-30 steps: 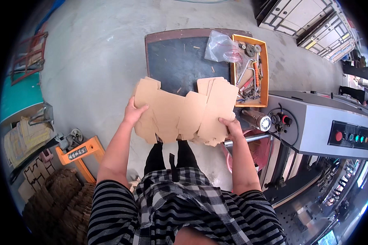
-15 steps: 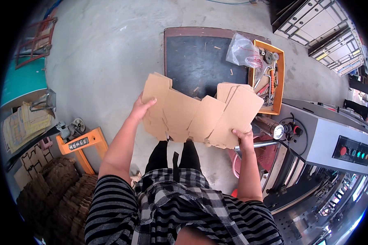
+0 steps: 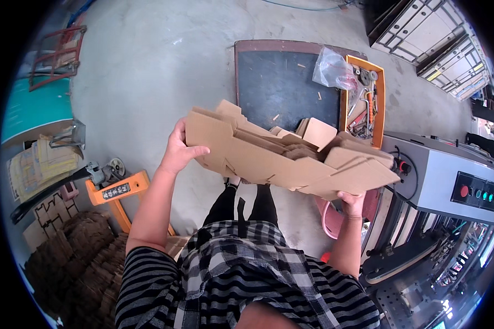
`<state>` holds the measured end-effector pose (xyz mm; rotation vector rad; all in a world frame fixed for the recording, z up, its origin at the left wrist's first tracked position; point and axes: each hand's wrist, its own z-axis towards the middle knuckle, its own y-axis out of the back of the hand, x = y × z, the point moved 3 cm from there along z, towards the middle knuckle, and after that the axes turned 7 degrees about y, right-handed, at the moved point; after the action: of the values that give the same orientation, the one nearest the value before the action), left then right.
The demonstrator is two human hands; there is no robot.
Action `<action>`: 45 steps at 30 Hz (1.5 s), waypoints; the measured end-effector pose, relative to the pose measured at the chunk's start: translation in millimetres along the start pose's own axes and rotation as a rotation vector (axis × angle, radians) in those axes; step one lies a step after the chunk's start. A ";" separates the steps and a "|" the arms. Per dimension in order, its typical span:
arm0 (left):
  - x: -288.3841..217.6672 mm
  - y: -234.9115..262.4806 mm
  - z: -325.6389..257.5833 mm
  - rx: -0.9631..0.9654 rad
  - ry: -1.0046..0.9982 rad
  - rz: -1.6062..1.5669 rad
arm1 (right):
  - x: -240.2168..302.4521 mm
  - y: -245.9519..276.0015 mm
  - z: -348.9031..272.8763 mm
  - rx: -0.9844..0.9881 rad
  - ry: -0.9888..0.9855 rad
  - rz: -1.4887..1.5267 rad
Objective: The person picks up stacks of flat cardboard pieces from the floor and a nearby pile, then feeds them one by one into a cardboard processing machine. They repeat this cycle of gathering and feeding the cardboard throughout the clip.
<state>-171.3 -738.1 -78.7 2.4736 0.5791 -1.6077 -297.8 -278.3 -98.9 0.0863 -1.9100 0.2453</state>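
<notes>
A stack of die-cut cardboard sheets (image 3: 269, 162) is held up in front of me between both hands. Its sheets are fanned a little apart along the far upper edge, and small flaps stick up at the right. My left hand (image 3: 182, 149) grips the left end, thumb across the near face and fingers behind it. At the lower right edge, my right hand (image 3: 351, 204) is closed on the stack with its thumb in front; its other fingers are mostly hidden by the board.
A dark-topped table (image 3: 280, 82) lies beyond, bearing a clear plastic bag (image 3: 333, 68) and an orange tool tray (image 3: 381, 109). A grey machine (image 3: 439, 164) with buttons stands right, near a pink basin (image 3: 330, 219). At left are an orange pallet jack (image 3: 118, 189) and piled cardboard (image 3: 71, 257).
The cardboard stack has been tilted up from nearly flat, so its sheet edges show. It has shifted right, with my right hand moving right and slightly down.
</notes>
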 end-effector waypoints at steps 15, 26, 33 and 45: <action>17.0 -4.5 -4.7 -0.051 -0.231 1.051 | 11.2 -11.4 9.0 0.209 0.150 -0.780; 25.7 -9.2 9.5 -0.075 -0.246 1.289 | -36.4 12.7 31.9 0.205 0.201 -0.778; -25.1 -73.6 2.1 0.134 -0.476 1.425 | -32.0 13.6 41.4 0.331 0.291 -0.889; 61.8 -189.4 25.5 -0.043 -0.422 1.616 | -33.7 8.5 40.0 0.291 0.381 -0.964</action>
<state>-244.3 -557.4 -127.3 1.4329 -1.1279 -1.1216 -324.5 -280.5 -144.6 1.0442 -1.2661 -0.1183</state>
